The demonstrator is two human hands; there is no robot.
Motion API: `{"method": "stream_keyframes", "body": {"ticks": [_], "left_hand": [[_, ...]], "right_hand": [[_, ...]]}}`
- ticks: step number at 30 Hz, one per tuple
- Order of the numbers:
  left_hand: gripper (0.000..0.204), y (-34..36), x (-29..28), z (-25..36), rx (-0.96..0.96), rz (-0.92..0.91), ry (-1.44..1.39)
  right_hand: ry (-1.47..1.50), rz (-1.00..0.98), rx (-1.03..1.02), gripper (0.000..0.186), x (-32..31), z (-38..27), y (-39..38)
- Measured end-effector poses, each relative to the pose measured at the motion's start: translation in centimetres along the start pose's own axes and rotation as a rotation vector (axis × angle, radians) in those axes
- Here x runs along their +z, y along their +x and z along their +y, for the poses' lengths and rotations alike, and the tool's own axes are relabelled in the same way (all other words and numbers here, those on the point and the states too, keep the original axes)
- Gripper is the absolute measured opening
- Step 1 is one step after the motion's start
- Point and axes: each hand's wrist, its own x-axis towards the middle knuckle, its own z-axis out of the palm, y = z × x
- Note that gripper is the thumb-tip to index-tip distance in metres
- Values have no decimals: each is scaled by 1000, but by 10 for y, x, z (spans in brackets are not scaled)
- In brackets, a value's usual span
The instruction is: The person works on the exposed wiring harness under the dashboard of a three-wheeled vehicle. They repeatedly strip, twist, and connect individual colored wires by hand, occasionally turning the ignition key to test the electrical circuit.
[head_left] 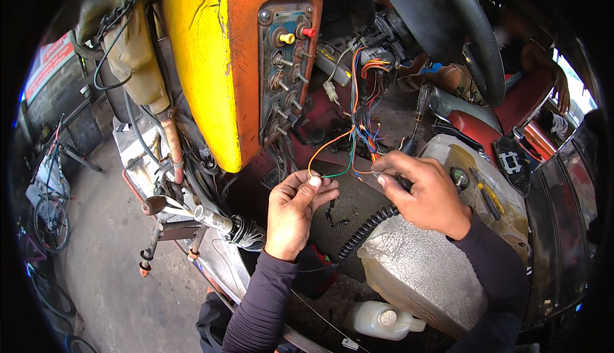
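Between its thumb and fingers, my left hand [293, 209] pinches the ends of an orange wire [323, 147] and a green wire [342, 173]. My right hand [427, 192] is closed around a black test probe, mostly hidden by the fingers. Its coiled black cord [366, 230] hangs down from the hand toward the floor. A thin metal tip shows at the fingertips, next to another orange wire [362, 172]; whether they touch I cannot tell. These wires come from a multicoloured wire bundle [355, 106] hanging under the steering column. A white connector [330, 92] dangles beside it.
An orange and yellow dash panel [240, 65] with a switch plate [288, 74] stands ahead. The steering wheel [470, 26] is upper right. Yellow-handled pliers [487, 194] lie on the worn seat cover [428, 257]. A plastic jug [387, 321] sits below. Another person's arm [543, 65] is at right.
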Motion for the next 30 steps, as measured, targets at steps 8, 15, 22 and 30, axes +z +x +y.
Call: {"method": "stream_keyframes", "body": {"ticks": [8, 15, 22, 30], "left_hand": [[19, -2, -1, 3, -10, 33, 32], [19, -1, -1, -2, -7, 0, 24], [19, -2, 0, 0, -13, 9, 33], [17, -1, -1, 2, 4, 15, 20]], "right_hand": [[-206, 199, -10, 55, -34, -48, 31], [-439, 493, -114, 65, -45, -52, 117], [-789, 564, -204, 59, -47, -38, 132], [-213, 191, 22, 48, -53, -56, 67]]}}
